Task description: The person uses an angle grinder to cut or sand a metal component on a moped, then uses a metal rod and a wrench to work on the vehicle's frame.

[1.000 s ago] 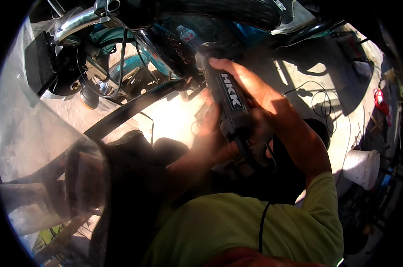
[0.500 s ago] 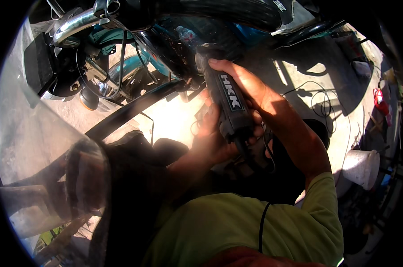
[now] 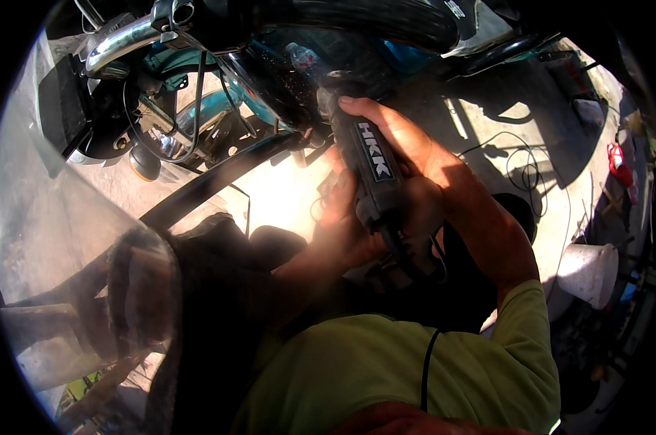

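An angle grinder (image 3: pixel 369 163) with a dark body lies between my two hands, its head pointing away from me. My right hand (image 3: pixel 407 141) is wrapped round the body from the right, the thumb laid along the top near the head. From the left and below, my left hand (image 3: pixel 340 210) grips the same body; some of its fingers are hidden under it. The grinder's head meets the dark frame tube (image 3: pixel 281 90) of a vehicle, and small orange specks like sparks show beside it. The disc itself is hard to make out.
A black bar (image 3: pixel 223 177) slants across at the left, below chrome and teal vehicle parts. A plastic bottle (image 3: pixel 303 58) lies beyond the grinder. Coiled cable (image 3: pixel 528 174) rests on the floor at right, near a white bucket (image 3: pixel 587 274). A hazy clear sheet (image 3: pixel 67 239) fills the left side.
The grinder and both hands stay almost in place, with a slight shift of the right fingers. More sparks show near the tube now.
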Demonstrator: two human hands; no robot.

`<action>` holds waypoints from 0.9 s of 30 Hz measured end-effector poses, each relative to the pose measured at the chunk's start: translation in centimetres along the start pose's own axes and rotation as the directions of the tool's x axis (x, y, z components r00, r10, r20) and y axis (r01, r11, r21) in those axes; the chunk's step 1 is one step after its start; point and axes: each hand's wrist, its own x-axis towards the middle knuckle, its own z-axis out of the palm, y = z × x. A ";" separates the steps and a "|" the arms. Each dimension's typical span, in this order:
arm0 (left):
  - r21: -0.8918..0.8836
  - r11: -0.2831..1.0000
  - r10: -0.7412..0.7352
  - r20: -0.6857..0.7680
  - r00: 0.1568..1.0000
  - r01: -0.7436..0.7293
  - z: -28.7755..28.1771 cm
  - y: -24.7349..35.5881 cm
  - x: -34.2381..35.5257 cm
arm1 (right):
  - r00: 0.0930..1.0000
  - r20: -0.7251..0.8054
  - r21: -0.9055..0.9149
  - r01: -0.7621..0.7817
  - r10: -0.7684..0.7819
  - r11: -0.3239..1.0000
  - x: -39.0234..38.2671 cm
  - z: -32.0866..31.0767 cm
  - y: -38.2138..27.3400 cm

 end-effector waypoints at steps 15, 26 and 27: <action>-0.038 0.999 -0.010 0.140 0.990 0.015 -0.2 0.0 0.3 | 0.998 -0.053 -0.055 0.020 -0.023 0.998 -0.3 0.4 0.0; -0.056 0.998 0.005 -0.005 1.000 -0.005 -0.3 -0.1 0.0 | 1.000 0.013 0.033 -0.001 0.001 0.999 -0.1 0.5 0.0; -0.059 0.998 0.007 -0.011 1.000 -0.007 -0.3 -0.2 0.0 | 1.000 0.016 0.046 -0.009 0.008 0.999 -0.2 0.6 -0.1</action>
